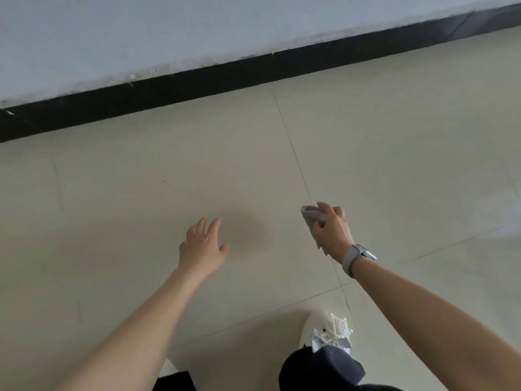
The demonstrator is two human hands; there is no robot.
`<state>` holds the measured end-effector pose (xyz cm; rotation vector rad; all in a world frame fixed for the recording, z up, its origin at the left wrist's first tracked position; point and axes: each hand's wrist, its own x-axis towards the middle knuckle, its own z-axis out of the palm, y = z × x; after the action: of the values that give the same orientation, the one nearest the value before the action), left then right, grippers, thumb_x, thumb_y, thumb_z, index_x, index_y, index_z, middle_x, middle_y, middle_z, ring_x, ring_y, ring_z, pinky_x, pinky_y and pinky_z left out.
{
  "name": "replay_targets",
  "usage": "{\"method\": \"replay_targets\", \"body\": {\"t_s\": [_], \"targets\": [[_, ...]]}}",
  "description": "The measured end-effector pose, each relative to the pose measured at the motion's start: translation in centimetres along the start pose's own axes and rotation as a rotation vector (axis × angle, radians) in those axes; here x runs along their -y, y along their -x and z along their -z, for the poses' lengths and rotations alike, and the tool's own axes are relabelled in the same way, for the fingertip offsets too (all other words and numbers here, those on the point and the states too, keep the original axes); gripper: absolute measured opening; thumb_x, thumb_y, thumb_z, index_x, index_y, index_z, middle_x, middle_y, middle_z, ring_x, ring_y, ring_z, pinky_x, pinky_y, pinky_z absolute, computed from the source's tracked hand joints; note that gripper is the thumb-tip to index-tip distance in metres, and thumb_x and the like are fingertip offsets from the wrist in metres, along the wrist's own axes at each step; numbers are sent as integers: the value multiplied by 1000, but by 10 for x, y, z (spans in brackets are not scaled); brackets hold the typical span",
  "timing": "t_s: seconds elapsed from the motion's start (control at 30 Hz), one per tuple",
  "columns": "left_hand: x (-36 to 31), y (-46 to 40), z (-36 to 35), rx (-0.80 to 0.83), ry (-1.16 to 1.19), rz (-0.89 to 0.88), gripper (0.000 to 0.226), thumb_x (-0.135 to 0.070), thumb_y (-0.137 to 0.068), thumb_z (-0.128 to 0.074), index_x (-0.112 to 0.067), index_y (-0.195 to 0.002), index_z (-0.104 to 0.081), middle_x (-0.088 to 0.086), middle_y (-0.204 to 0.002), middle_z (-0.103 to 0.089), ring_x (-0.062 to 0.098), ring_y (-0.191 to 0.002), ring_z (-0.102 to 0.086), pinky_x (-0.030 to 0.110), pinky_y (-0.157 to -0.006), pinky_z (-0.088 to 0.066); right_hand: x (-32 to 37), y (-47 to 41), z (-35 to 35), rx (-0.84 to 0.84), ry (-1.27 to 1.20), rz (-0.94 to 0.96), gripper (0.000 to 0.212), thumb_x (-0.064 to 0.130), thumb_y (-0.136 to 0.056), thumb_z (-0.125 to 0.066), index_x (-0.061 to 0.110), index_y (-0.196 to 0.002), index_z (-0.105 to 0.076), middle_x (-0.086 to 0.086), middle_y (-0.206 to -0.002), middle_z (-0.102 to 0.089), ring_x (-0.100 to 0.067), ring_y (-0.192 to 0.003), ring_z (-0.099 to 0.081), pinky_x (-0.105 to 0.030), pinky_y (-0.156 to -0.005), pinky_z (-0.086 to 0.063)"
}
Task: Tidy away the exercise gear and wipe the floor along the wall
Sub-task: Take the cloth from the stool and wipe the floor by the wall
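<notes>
Right hand closed round a small crumpled grey cloth — soft, light, best bunched in the palm. Left hand spread, empty, nearer the black skirting.

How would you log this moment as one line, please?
right hand: holds cloth | left hand: open, empty | floor: no gear
</notes>
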<state>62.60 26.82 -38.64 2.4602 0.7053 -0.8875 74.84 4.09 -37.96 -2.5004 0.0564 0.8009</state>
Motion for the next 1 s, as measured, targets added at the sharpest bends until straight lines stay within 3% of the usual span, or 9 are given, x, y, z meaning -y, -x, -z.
{"method": "replay_targets", "body": {"t_s": [0.13,0.23,0.37,0.5,0.6,0.67,0.77,0.87,1.0], "targets": [[27,-59,-56,-42,-87,39,87,-53,-85,-51,-32,-147,7,6,-155,21,33,-144,13,55,-114,-9,-52,-67,-44,-235,131,113,30,14,-89,-49,15,-119,-53,-13,-135,-39,-36,-111,-51,-41,-85,-46],[44,-74,-79,-85,-115,66,97,-63,-79,-53,-32,-146,10,8,-155,22,34,-143,15,58,-112,-7,-81,-89,-71,-304,337,219,44,12,-91,-46,7,-134,-42,-17,-150,-26,-36,-137,-27,-51,-110,-25],[54,-76,-80,-108,-96,36,91,-59,-80,-55,-34,-147,2,0,-157,16,27,-145,10,53,-113,-12,-74,-77,-109,-274,311,321,55,17,-90,-27,0,-143,-23,-19,-152,-21,-34,-143,-13,-54,-116,-15],[77,-78,-66,-274,-15,3,73,-31,-79,-67,-20,-142,-32,4,-156,-19,30,-140,-21,47,-108,-30,-43,-26,-180,34,535,988,60,15,-79,-38,24,-138,-37,-15,-144,-41,-33,-137,-31,-53,-110,-30],[99,-79,-63,-352,0,86,76,-29,-76,-72,-16,-141,-36,8,-153,-26,35,-138,-24,49,-109,-30,-43,-3,-209,243,716,1410,53,18,-80,-39,30,-131,-48,-7,-137,-52,-26,-131,-44,-42,-113,-27],[106,-76,-69,-315,13,156,80,-36,-78,-69,-20,-144,-28,5,-156,-18,30,-143,-16,49,-110,-24,-49,-23,-189,159,669,1353,56,8,-79,-39,23,-132,-48,-9,-138,-51,-27,-130,-44,-39,-113,-24],[107,-70,-78,-309,43,172,79,-39,-79,-67,-19,-145,-27,5,-157,-15,29,-144,-12,53,-110,-22,-54,-81,-132,-130,563,884,71,-8,-73,-38,14,-140,-32,-20,-144,-39,-38,-135,-34,-49,-112,-29],[106,-70,-79,-307,15,184,76,-37,-79,-66,-16,-143,-31,8,-156,-17,31,-143,-14,53,-112,-21,-40,-124,-91,-197,389,439,69,-11,-79,-36,11,-143,-25,-20,-152,-21,-37,-142,-12,-55,-114,-20],[96,-72,-73,-310,-49,103,73,-37,-83,-60,-14,-144,-27,10,-157,-11,32,-144,-9,56,-112,-12,-16,-90,-128,-47,493,571,66,-8,-73,-30,7,-137,-37,-23,-149,-28,-48,-137,-18,-64,-106,-23]]}}
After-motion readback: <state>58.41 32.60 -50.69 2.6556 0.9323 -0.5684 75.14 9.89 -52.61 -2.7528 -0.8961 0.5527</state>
